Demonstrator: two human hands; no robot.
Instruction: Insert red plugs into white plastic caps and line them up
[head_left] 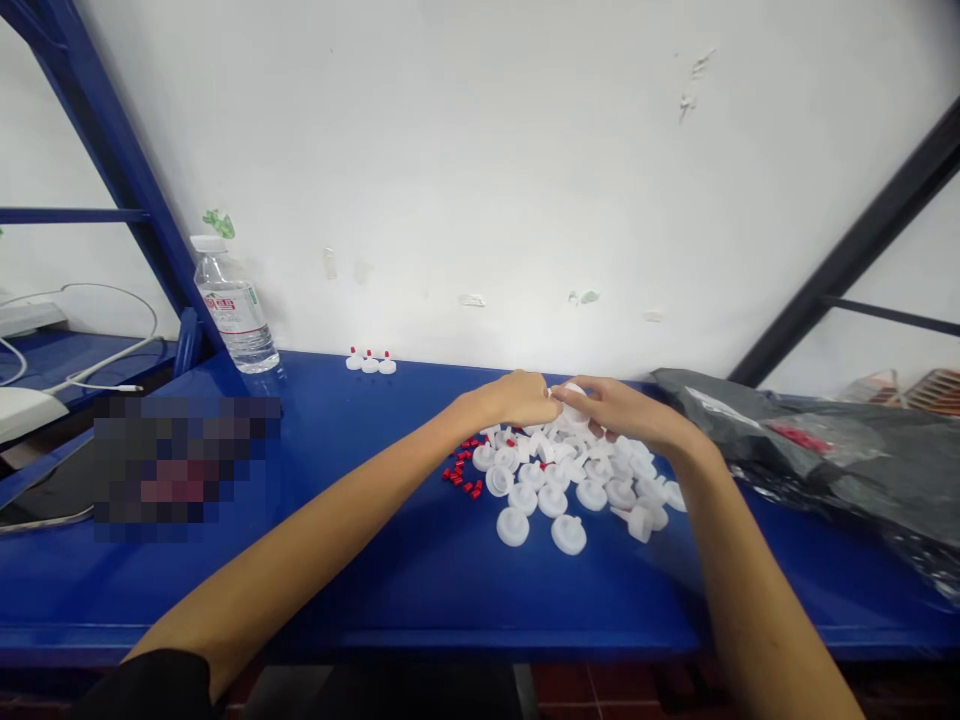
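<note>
White round plastic cap [574,402] is pinched between fingertips of left hand [517,398] and right hand [615,408] above the white cap pile [577,485]; assembly step underway, next needing a small red plug [461,478]

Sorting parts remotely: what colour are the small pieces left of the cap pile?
Red, seen in the head view, beside the white caps.

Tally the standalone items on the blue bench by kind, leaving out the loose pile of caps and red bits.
Water bottle: 1
Finished caps with red tips by the wall: 3
Grey plastic bag: 1
Total: 5
</note>
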